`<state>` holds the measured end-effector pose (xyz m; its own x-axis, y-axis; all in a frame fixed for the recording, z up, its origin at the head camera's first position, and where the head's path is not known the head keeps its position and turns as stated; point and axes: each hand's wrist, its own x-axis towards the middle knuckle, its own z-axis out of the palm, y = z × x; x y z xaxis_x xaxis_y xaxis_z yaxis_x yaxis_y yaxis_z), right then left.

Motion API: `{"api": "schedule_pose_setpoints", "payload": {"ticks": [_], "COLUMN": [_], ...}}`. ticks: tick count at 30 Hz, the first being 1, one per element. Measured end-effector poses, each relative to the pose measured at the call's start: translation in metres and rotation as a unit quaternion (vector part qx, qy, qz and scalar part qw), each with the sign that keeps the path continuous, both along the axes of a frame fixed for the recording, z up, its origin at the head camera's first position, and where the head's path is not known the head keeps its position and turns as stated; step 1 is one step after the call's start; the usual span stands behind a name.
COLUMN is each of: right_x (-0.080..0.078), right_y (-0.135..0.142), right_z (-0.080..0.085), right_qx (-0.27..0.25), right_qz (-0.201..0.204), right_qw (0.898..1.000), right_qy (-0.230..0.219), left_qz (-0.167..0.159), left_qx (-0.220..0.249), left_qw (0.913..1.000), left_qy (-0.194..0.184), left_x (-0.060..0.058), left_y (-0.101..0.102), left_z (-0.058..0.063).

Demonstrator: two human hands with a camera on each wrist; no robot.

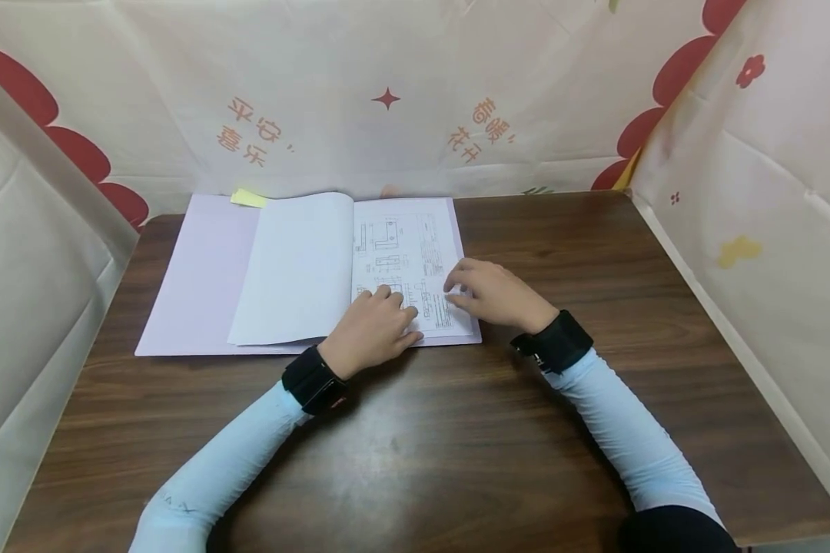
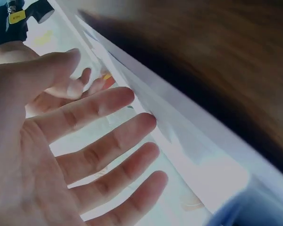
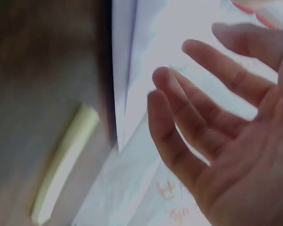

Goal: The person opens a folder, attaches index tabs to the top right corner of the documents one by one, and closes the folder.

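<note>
A lilac folder (image 1: 190, 280) lies open on the table with its pages spread. Its left page (image 1: 300, 269) is blank white and bows up near the middle. Line drawings and small text cover the right page (image 1: 425, 246). My left hand (image 1: 373, 330) is over the lower part of that drawn page, fingers extended; in the left wrist view, the fingers (image 2: 108, 103) are spread and nearly straight. At the page's right edge is my right hand (image 1: 494, 292), its fingers loosely bent. The right wrist view shows a gap between thumb and fingers (image 3: 170, 113), with nothing held.
A yellow tab (image 1: 248, 198) sticks out at the folder's top. The brown wooden table (image 1: 415, 461) extends around it. Printed white cloth (image 1: 387, 46) hangs behind and at both sides. A blurred pale yellow strip (image 3: 66, 162) appears in the right wrist view.
</note>
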<state>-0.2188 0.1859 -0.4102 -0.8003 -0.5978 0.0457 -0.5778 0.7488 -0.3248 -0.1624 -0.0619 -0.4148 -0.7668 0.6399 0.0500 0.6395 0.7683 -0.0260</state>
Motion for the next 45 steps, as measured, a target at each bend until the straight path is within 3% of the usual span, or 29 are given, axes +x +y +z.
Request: {"api": "schedule_pose_setpoints", "payload": {"ticks": [4,8,12,18,27,32,36,41,45], "right_x": [-0.010,-0.017,-0.020,-0.024,-0.029,-0.032,-0.033,-0.029,-0.025], "right_y": [0.020,0.038,0.040,0.040,0.046,0.046,0.047,0.053,0.056], "right_z": [0.011,0.011,0.002,-0.007,-0.003,-0.002,-0.002,0.000,0.004], "right_qx": [0.005,0.044,0.071,0.058,0.031,-0.002,-0.016,-0.021,-0.017], "right_qz": [-0.088,-0.162,-0.188,-0.220,-0.213,-0.186,-0.181,-0.196,-0.204], "right_qw": [0.996,0.985,0.976,0.969,0.967,0.968,0.969,0.965,0.963], "right_qy": [0.006,-0.039,-0.081,-0.097,-0.136,-0.165,-0.170,-0.173,-0.176], "left_qz": [-0.003,-0.011,-0.014,-0.015,-0.023,-0.038,-0.066,-0.100,-0.104], "left_qx": [0.019,0.036,0.046,0.050,0.056,0.055,0.043,-0.011,-0.066], "left_qw": [0.9998,0.9990,0.9983,0.9980,0.9967,0.9972,0.9968,0.9949,0.9924], "left_qy": [0.011,0.022,0.032,0.036,0.054,0.033,0.015,0.000,-0.007], "left_x": [-0.002,-0.005,-0.006,-0.005,-0.005,-0.006,-0.012,-0.026,-0.032], "left_y": [0.006,0.011,0.015,0.022,0.030,0.041,0.058,0.082,0.099], "left_z": [0.000,0.003,0.006,0.010,0.016,0.017,0.018,0.012,0.003]}}
